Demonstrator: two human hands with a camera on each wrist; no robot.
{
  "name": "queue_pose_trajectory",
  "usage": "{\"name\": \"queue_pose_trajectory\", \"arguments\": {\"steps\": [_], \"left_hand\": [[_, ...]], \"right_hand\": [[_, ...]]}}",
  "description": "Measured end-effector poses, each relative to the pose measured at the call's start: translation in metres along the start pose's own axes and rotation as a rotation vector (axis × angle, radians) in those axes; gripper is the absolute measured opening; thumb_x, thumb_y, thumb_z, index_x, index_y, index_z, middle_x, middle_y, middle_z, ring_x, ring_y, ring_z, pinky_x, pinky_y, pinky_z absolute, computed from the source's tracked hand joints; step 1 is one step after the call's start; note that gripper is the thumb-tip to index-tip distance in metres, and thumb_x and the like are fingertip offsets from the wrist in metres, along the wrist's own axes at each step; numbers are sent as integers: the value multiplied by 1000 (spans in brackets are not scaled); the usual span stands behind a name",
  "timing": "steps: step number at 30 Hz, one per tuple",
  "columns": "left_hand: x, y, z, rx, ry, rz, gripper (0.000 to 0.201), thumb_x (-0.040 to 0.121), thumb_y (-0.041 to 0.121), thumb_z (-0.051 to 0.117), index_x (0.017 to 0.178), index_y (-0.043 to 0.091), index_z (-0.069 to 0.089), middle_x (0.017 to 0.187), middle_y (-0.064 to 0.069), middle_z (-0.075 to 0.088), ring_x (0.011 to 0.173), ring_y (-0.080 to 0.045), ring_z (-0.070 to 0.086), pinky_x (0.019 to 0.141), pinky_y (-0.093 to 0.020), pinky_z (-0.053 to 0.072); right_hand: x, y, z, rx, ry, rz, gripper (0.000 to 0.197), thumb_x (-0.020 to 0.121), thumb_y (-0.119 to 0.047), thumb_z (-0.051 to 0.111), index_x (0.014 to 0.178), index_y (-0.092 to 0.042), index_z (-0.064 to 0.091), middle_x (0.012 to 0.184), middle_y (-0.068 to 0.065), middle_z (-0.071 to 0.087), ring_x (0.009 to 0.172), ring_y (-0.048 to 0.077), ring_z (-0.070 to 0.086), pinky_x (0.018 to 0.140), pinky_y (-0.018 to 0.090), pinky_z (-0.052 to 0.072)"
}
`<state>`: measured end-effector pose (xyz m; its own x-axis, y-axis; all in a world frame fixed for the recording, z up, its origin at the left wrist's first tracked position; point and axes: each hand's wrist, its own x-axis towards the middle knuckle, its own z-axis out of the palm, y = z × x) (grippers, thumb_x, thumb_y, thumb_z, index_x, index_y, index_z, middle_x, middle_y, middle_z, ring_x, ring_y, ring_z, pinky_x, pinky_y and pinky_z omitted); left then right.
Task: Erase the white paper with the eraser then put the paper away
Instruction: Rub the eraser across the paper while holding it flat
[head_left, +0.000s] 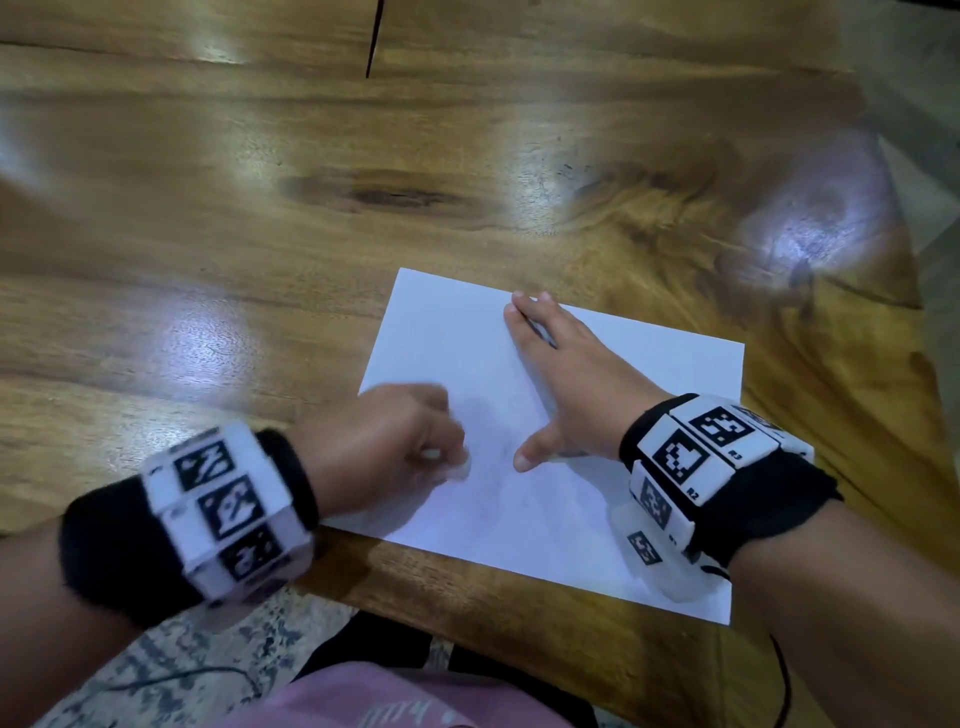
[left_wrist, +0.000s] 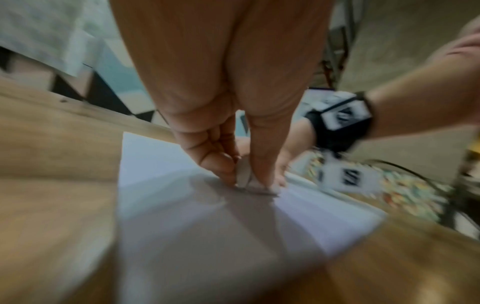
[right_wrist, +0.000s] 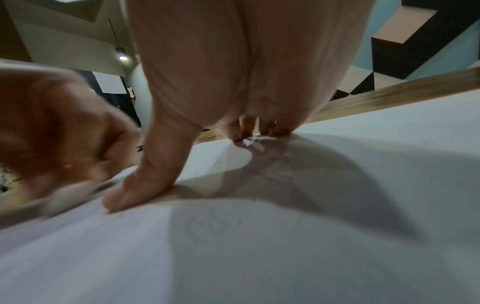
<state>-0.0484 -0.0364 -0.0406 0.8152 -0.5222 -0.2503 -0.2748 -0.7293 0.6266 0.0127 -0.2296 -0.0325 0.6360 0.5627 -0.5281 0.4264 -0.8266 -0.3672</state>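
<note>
1. one white paper (head_left: 597, 519) lies flat on the wooden table (head_left: 260, 234), near its front edge.
2. left hand (head_left: 374, 441): grip curled, pinching a small pale eraser (head_left: 460, 467) whose lower edge touches the sheet; blurred.
3. right hand (head_left: 576, 379): fingers straight and spread, pressed flat on the paper, thumb (right_wrist: 140, 185) just beside the eraser.
4. faint pencil marks (right_wrist: 221, 224) show on the sheet.

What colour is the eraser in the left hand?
White or pale grey; the eraser shows best in the left wrist view, pinched by the left hand.
</note>
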Motion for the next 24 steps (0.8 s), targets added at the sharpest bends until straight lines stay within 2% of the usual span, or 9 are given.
{"name": "queue_pose_trajectory", "arguments": {"steps": [3, 5, 9, 12, 13, 15, 19, 21, 24], "left_hand": [[-26, 0, 8, -30, -133, 12, 2, 79, 23, 64, 79, 26, 64, 69, 24, 38, 59, 14, 43, 56, 0, 29], [-25, 1, 3, -26, -149, 1, 3, 78, 26, 65, 80, 25, 67, 70, 25, 40, 63, 15, 46, 57, 0, 30], [16, 5, -11, 8, 16, -6, 15, 73, 34, 68, 75, 20, 71, 69, 9, 50, 60, -2, 47, 55, -8, 32], [35, 7, -11, 49, 60, -44, 6, 77, 26, 68, 79, 20, 70, 71, 5, 47, 64, -11, 46, 55, -12, 30], [30, 7, -7, 39, 48, -31, 4, 78, 25, 68, 74, 23, 68, 70, 5, 46, 61, -6, 45, 54, -14, 29], [10, 9, 4, 3, -3, 15, 6, 78, 26, 66, 74, 24, 62, 67, 11, 41, 55, 3, 42, 53, -9, 28], [-16, 12, 12, -54, -172, 25, 6, 79, 27, 61, 82, 24, 66, 68, 18, 40, 59, 6, 46, 56, -4, 30], [0, 12, 4, -62, -120, 27, 6, 76, 26, 65, 79, 24, 69, 67, 18, 43, 61, 11, 48, 58, -1, 30], [23, 12, 2, -6, -2, 27, 9, 77, 29, 66, 80, 22, 71, 73, 8, 52, 64, -3, 51, 64, -19, 41]], "right_hand": [[0, 0, 0, 12, 2, 0, 132, 64, -44, 82, 149, -16, -14, 155, -9, -24, 140, 7, -24, 104, 13, -7], [-1, 0, -1, 17, 6, 0, 131, 65, -44, 82, 149, -16, -14, 155, -9, -24, 140, 7, -24, 105, 13, -7], [-1, -1, 0, 4, 7, -2, 132, 64, -44, 83, 149, -14, -13, 155, -7, -24, 141, 9, -23, 105, 13, -7], [-1, -1, 0, 10, 4, 1, 133, 63, -43, 83, 149, -14, -13, 156, -6, -24, 142, 9, -22, 108, 15, -6], [-2, -1, -1, 10, 3, -1, 132, 63, -43, 83, 149, -14, -13, 156, -6, -23, 142, 9, -22, 107, 14, -6], [-2, -1, -1, 13, 6, -4, 132, 64, -43, 83, 149, -14, -13, 156, -6, -23, 141, 8, -22, 104, 12, -8], [-2, 0, -1, 18, 11, -5, 132, 64, -44, 83, 149, -14, -14, 156, -7, -23, 141, 8, -22, 104, 12, -8], [-2, -1, -1, 13, 9, -5, 132, 64, -44, 82, 149, -14, -14, 156, -6, -23, 141, 8, -22, 103, 12, -8], [-2, -1, -1, 12, 5, -1, 132, 64, -44, 83, 149, -14, -14, 156, -6, -23, 141, 9, -22, 103, 12, -7]]}}
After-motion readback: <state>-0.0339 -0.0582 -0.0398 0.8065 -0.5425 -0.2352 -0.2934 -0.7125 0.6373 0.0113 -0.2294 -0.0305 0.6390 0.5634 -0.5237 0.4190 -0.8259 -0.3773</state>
